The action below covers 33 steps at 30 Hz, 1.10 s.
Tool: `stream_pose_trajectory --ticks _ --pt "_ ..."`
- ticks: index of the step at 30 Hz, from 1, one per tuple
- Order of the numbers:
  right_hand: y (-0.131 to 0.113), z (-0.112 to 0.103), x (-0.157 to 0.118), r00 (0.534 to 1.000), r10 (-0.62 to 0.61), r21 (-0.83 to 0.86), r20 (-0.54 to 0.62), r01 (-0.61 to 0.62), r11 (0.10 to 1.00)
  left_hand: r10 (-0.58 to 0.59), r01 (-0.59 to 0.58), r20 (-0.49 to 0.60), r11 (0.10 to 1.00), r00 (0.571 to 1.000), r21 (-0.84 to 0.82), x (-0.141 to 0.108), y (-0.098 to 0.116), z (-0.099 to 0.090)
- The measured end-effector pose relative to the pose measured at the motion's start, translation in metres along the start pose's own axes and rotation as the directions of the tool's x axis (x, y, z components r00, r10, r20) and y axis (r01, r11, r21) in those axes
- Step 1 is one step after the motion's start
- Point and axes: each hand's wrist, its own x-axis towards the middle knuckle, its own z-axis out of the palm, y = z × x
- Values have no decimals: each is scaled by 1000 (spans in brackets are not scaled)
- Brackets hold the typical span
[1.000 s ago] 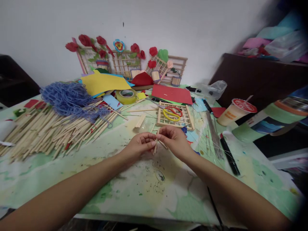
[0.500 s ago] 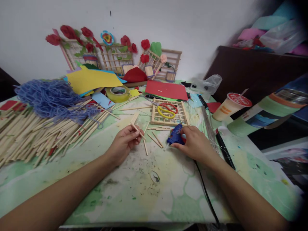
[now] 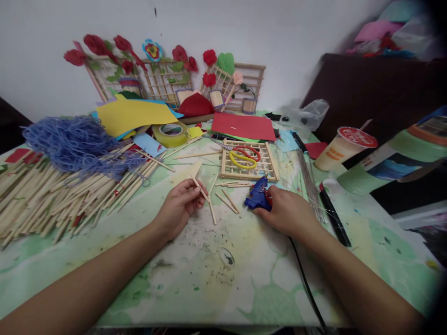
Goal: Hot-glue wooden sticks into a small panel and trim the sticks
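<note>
My left hand [image 3: 179, 209] pinches a short wooden stick [image 3: 199, 187] between thumb and fingers. Other short sticks [image 3: 226, 203] lie on the table between my hands, one reaching down from under the held stick. A blue hot glue gun [image 3: 257, 196] lies low over the table, its nozzle pointing away from me. My right hand [image 3: 291, 211] is closed around its handle, and the black cord [image 3: 304, 279] trails toward the front edge. Just beyond the gun is a wooden lattice frame [image 3: 274, 167], with red-and-yellow-handled scissors [image 3: 246, 163] resting on it.
At left, blue yarn [image 3: 70, 142] tops a heap of long sticks [image 3: 38, 200]. Yellow tape [image 3: 171, 135] and coloured paper [image 3: 242, 126] lie behind. On the right stand a drink cup [image 3: 345, 149] and a green bottle [image 3: 387, 160], near a black marker-like tube [image 3: 333, 216].
The camera view has shifted slightly, so things on the right sit a little farther right. Both hands keep their holds; the glue gun has hardly moved.
</note>
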Motion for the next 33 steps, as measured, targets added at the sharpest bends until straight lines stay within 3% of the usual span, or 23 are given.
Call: stream_pose_trajectory --ticks 8,12,14,16,18,20,27,33 --pt "-1 -13 -3 996 11 -5 -86 -11 1000 -2 2 1 1000 1000 4 0 0 2" --pt "-2 -14 -6 984 24 226 -174 17 974 0 0 -5 1000 1000 19 0 0 2" --pt "-4 -10 -8 981 -22 461 -190 109 880 0 0 -20 1000 1000 23 0 0 1" --pt "-7 -3 -12 980 -72 671 -186 180 720 0 1 -36 999 999 38 0 -1 1" --pt "-13 3 -16 979 -121 796 -167 206 569 4 -1 -38 998 999 68 0 -2 1" --pt "-19 7 -20 975 -164 850 -151 213 481 13 -9 -34 995 999 103 1 -3 2" --pt "-32 6 -30 938 -293 910 -185 276 309 29 -30 11 987 1000 161 -2 -6 1" --pt "-32 10 -31 924 -342 914 -172 279 294 62 -64 16 979 998 191 -2 -10 0"
